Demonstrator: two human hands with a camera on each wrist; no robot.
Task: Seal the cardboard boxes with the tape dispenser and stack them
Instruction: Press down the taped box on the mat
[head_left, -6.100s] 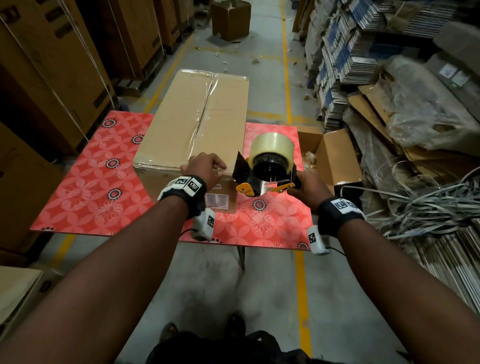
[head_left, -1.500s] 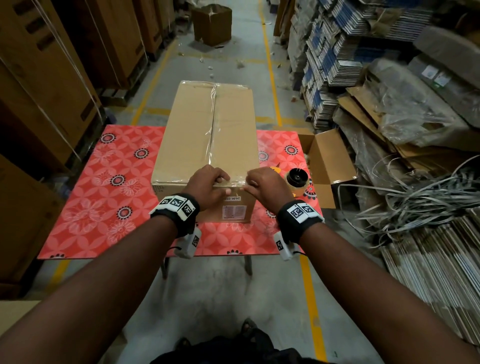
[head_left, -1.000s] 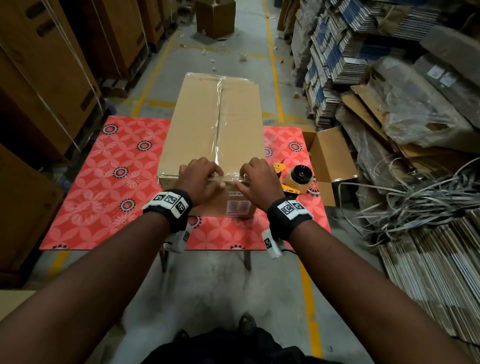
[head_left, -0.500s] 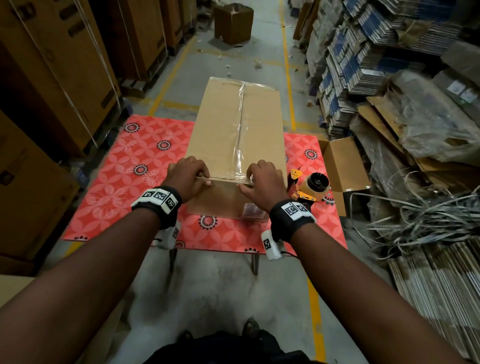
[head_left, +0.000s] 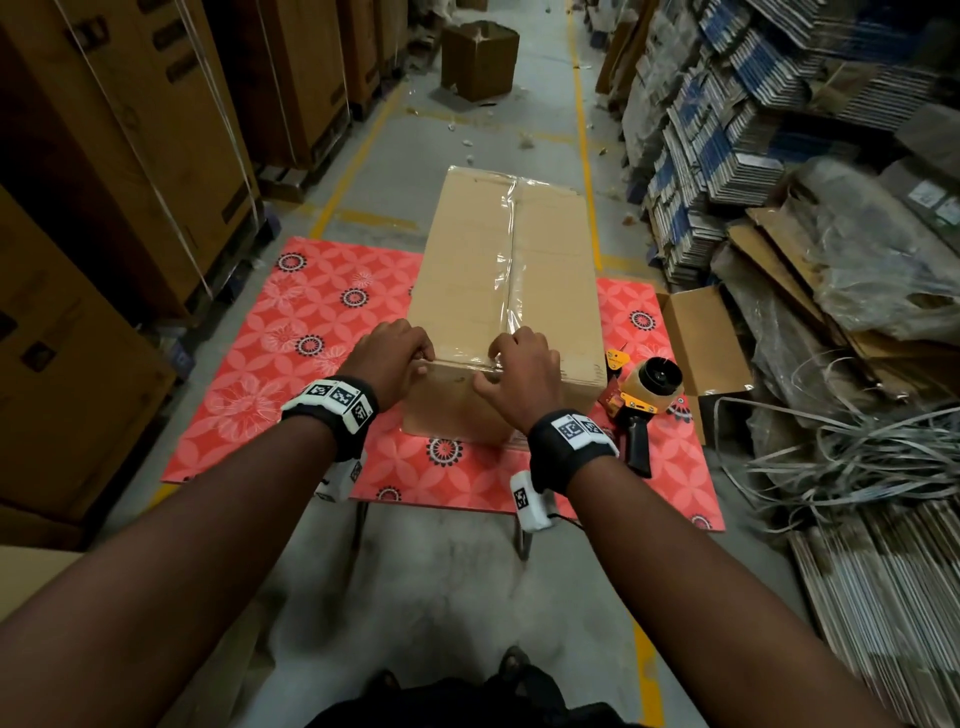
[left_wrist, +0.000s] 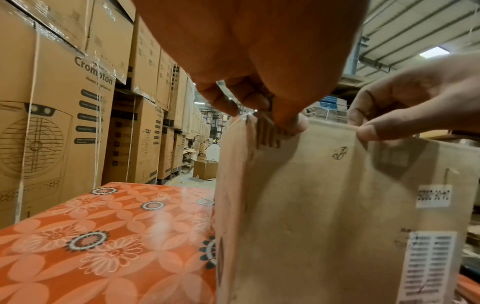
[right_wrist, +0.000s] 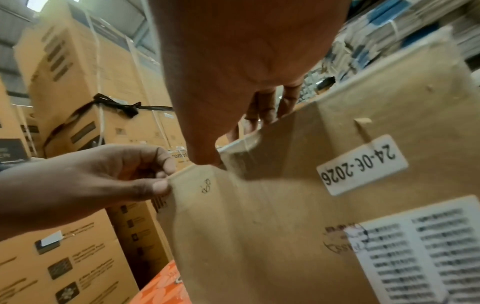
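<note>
Tape dispenser (head_left: 641, 395) is out of the right hand now and lying on the bench (head_left: 249, 395), just right of the cardboard box (head_left: 498, 291), handle toward the person. 6 s back it was held up in that hand next to the box.

Both hands have since gone to the near top edge of the box and have spread apart along it over the last 1.5 s:
- left hand (head_left: 392, 353) at the near-left corner, thumb and fingers pinching the edge; the left wrist view shows the fingertips (left_wrist: 291, 123) on the corner.
- right hand (head_left: 522, 371) near the centre seam, fingers curled over the top, thumb pressed on the front face. The grip is clamped on the box edge, not on the tool.

Clear tape (head_left: 506, 260) runs the full length of the centre seam and folds over the near edge under the right hand.

Read: taping pass on this box looks done, hands are rubbing down the tape end. Box sits on the bench, long axis pointing away, far end overhanging. Stacking not started. Next is probably lift and move; an open box (head_left: 698, 338) waits off the bench's right edge.
</note>
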